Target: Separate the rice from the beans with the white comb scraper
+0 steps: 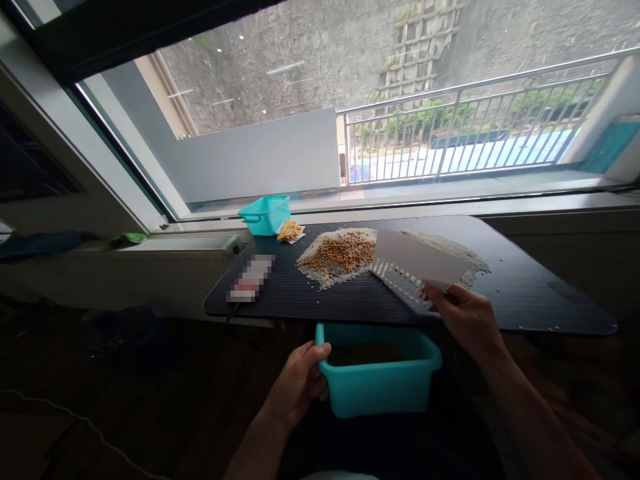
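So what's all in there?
table: one, black, centre
window: one, clear, behind
piles: two, left white and orange, right pale, on table
tubs: two, teal, table's far left and near edge
sheet: one, whitish, over table
lump: one, yellow, by far tub
blurred thing: one, pale and red, table's left
radiator: one, white, left
railing: one, grey, outside
wall: one, grey, outside
cable: one, white, lower left
dim clutter: uncountable, dark, lower left
left hand: one, gripping near tub
right hand: one, holding sheet
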Motion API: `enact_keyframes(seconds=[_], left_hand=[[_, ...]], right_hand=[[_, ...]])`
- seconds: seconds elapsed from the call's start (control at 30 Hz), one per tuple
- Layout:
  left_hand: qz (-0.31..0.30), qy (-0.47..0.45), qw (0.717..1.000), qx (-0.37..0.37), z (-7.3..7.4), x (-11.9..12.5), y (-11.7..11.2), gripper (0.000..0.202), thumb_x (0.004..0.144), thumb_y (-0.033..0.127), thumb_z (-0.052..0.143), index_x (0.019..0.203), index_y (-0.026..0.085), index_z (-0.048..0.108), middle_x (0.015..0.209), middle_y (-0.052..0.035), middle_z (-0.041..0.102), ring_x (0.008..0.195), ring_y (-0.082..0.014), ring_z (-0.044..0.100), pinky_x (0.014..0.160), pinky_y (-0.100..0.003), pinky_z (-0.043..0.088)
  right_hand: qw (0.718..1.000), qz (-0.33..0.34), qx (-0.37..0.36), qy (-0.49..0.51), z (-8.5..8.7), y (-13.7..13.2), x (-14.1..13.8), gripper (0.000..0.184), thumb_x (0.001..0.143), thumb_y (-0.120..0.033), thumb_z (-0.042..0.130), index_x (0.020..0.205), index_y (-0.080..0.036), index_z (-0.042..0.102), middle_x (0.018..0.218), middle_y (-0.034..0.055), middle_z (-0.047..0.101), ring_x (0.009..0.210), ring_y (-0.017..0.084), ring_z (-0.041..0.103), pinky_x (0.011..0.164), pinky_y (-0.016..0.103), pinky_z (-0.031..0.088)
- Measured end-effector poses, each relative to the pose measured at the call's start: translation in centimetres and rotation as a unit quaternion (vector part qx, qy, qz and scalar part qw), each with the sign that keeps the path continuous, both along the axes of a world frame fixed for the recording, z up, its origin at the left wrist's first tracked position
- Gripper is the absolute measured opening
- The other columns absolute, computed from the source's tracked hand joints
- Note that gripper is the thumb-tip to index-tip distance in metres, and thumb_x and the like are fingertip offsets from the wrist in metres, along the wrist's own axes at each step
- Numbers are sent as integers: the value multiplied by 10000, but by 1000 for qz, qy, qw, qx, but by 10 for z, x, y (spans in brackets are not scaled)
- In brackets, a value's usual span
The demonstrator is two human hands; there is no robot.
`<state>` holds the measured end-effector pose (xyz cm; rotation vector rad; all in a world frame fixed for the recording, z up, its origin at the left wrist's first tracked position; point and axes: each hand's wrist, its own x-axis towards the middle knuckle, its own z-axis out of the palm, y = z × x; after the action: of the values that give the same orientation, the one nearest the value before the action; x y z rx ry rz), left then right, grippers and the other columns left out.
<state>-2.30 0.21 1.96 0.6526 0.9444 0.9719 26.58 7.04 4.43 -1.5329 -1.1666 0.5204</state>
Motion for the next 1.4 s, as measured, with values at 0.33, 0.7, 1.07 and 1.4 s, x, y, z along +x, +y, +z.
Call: enact_keyframes(seconds=[0.33,0.7,1.07,1.4], left_hand=[[-4,21,1000,-9,1,1,-1,567,614,536,883,604,214,417,456,110,358,392,-51,339,413,-200,321],[-23,12,1000,-10,-14,-7,3,514,684,515,852,633,211,441,462,112,357,395,-61,361,420,-206,336],[-19,8,1000,-9,-12,-4,2,522,676,534,858,652,204,453,468,114,352,398,-55,349,415,-196,306],[-28,6,1000,3,-6,-2,2,516,693,530,842,633,209,443,477,109,353,413,-58,341,439,-209,319]], right_hand=[[997,-74,12,-18,-4,30,49,282,693,-482,697,732,-211,766,584,29,729,610,237,712,611,322,532],[997,73,1,13,15,-4,67,426,562,-642,821,641,-227,766,652,39,747,584,209,678,602,355,593],[999,14,29,-31,9,58,65,305,693,-480,699,714,-181,758,605,24,706,565,176,642,551,289,511],[994,80,24,-67,6,83,38,339,686,-527,695,711,-197,766,560,5,676,545,175,614,519,275,461]])
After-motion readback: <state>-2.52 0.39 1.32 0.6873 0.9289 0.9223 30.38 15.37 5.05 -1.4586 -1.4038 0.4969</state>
